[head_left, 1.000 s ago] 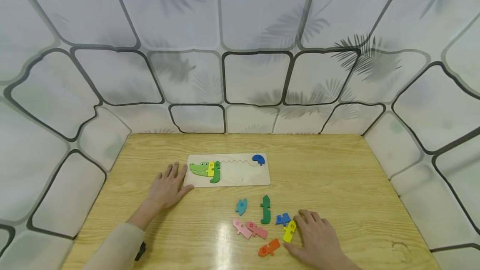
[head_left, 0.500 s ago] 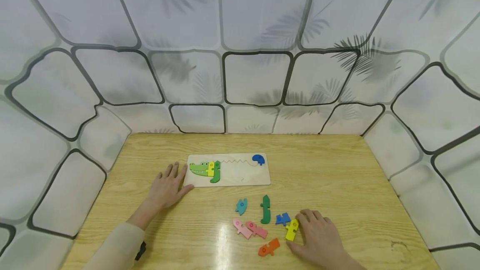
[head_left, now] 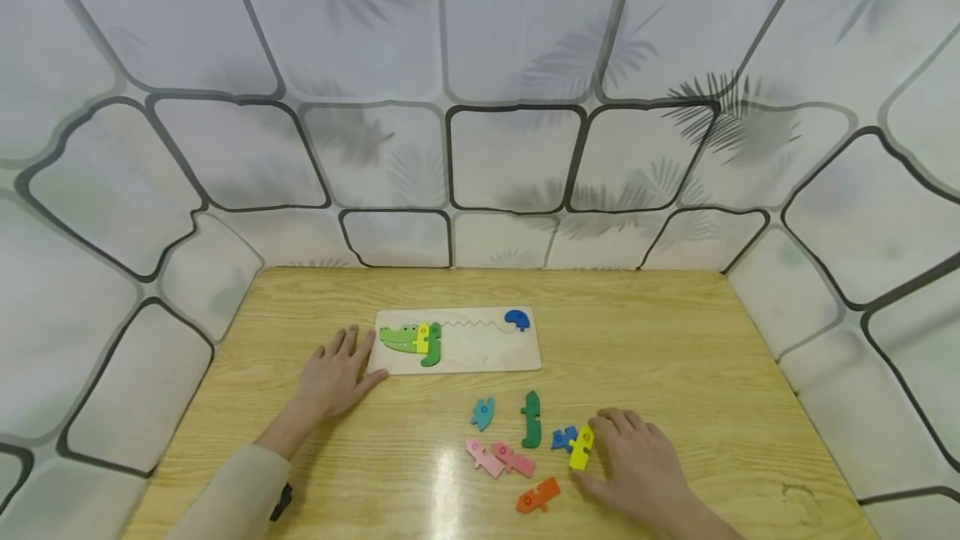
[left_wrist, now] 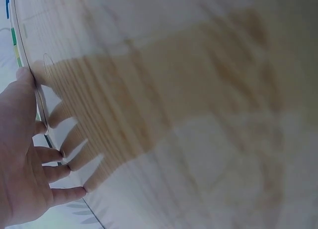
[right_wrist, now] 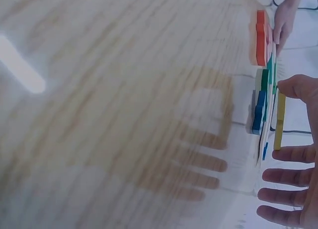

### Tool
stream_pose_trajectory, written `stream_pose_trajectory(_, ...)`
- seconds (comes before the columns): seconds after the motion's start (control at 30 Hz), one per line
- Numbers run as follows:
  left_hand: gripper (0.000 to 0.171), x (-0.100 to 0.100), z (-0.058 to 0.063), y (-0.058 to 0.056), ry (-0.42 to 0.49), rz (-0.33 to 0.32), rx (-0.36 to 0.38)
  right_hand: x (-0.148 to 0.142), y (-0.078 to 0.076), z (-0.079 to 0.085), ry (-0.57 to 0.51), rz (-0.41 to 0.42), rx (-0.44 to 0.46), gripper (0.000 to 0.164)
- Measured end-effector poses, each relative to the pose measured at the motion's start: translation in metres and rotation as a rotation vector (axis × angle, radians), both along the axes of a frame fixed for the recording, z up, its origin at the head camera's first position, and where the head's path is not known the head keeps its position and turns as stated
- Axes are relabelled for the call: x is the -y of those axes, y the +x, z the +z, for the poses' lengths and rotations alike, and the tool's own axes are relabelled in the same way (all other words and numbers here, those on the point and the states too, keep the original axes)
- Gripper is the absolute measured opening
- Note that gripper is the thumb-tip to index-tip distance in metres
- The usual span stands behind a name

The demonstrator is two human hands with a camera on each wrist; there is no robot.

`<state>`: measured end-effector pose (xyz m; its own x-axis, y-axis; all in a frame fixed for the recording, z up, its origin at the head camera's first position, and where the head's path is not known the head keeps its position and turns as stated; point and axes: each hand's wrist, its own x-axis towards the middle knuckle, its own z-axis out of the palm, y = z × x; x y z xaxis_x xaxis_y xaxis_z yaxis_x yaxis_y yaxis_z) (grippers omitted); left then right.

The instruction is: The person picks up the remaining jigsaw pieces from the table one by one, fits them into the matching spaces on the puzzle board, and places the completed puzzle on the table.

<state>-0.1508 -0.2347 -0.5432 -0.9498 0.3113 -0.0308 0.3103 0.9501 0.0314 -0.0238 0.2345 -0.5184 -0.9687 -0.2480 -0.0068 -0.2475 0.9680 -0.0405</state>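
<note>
My right hand (head_left: 637,465) pinches a yellow puzzle piece (head_left: 582,448) between thumb and index finger. In the right wrist view the yellow piece (right_wrist: 280,120) is held clear of the tabletop, with the other fingers extended. The wooden puzzle board (head_left: 480,357) lies at the middle of the table. Its left part carries a green crocodile head (head_left: 397,338), a yellow piece (head_left: 423,337) and a green leg piece (head_left: 432,347); a blue tail piece (head_left: 517,320) sits at its right end. My left hand (head_left: 333,373) rests flat with spread fingers at the board's left edge.
Loose pieces lie in front of the board: light blue (head_left: 483,413), dark green (head_left: 532,419), blue (head_left: 564,438), two pink ones (head_left: 513,459) partly overlapping, and orange (head_left: 538,495). Patterned walls (head_left: 510,157) border the wooden table (head_left: 660,332) at the back and sides.
My right hand has taken the yellow piece between thumb and index finger and raised it, shifting slightly away from me. It now partly covers the blue piece. The left hand has stayed still.
</note>
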Motion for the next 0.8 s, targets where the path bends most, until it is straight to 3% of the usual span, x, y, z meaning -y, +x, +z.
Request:
stream_pose_trajectory(0.5, 0.081, 0.001, -0.004, -0.001, 0.01, 0.004, -0.002, 0.013, -0.02, -0.001, -0.007, 0.102, -0.059, 0.073)
stream_pose_trajectory(0.8, 0.08, -0.001, -0.001, 0.0, 0.018, 0.013, 0.005, 0.021, -0.033, -0.006, -0.049, 0.169, -0.166, 0.07)
